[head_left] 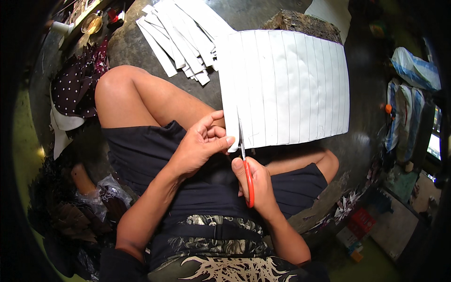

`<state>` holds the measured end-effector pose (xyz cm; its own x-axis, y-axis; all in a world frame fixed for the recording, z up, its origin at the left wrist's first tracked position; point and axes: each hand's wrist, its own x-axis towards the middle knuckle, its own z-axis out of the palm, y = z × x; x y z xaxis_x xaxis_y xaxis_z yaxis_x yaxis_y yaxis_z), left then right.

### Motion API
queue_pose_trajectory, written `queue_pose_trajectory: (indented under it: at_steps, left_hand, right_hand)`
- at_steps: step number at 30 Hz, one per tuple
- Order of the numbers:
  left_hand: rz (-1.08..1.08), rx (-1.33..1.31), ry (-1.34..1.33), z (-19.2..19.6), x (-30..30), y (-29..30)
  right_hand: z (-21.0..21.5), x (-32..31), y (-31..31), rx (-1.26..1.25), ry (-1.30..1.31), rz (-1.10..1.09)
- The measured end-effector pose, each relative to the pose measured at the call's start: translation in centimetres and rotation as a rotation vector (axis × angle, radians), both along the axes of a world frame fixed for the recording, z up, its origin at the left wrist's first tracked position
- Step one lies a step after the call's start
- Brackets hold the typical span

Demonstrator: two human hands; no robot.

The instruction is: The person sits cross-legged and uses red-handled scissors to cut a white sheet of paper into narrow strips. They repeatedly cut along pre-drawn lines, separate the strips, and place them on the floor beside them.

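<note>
A white sheet (pixel 296 89) ruled with thin dark parallel lines lies before me, its far edge against a rough wooden block (pixel 305 24). With thumb and fingers my left hand (pixel 203 141) pinches the near left corner of the sheet. My right hand (pixel 256 181) is closed around red-handled scissors (pixel 250 183). Their blades sit at the sheet's near edge, along the line closest to its left side, and a narrow strip stands partly parted there. Whether the blades are fully closed is hard to make out.
Several cut white strips (pixel 176 40) lie in a loose pile beyond my bent left knee. Dark polka-dot fabric (pixel 77 84) is at the left, near a yellowish cup (pixel 92 23). White and blue plastic bags (pixel 416 68) are at the right, with a red box (pixel 359 223) lower down.
</note>
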<state>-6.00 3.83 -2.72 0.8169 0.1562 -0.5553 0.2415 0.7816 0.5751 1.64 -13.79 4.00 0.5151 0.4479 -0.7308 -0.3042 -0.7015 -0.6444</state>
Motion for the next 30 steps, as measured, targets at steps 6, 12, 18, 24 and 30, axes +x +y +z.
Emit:
queue_pose_trajectory:
  at_steps: [6,12,18,24,30]
  left_hand:
    - [-0.015,-0.002,-0.001,0.5,0.2,0.4]
    - [0.212,-0.091,-0.036,0.6,2.0,1.2]
    - [0.181,0.035,0.002,-0.3,2.5,1.5]
    - [0.186,0.007,-0.010,-0.6,2.1,1.4]
    - [0.185,-0.002,-0.008,-0.7,2.0,1.6]
  right_hand:
    - [0.1,-0.1,0.2,-0.042,0.029,-0.038]
    - [-0.1,-0.5,0.5,-0.001,-0.055,-0.028]
    - [0.4,0.6,1.7,0.034,0.002,-0.041]
    - [-0.6,1.1,3.2,0.054,-0.072,-0.039]
    - [0.0,1.1,3.1,0.024,0.004,-0.045]
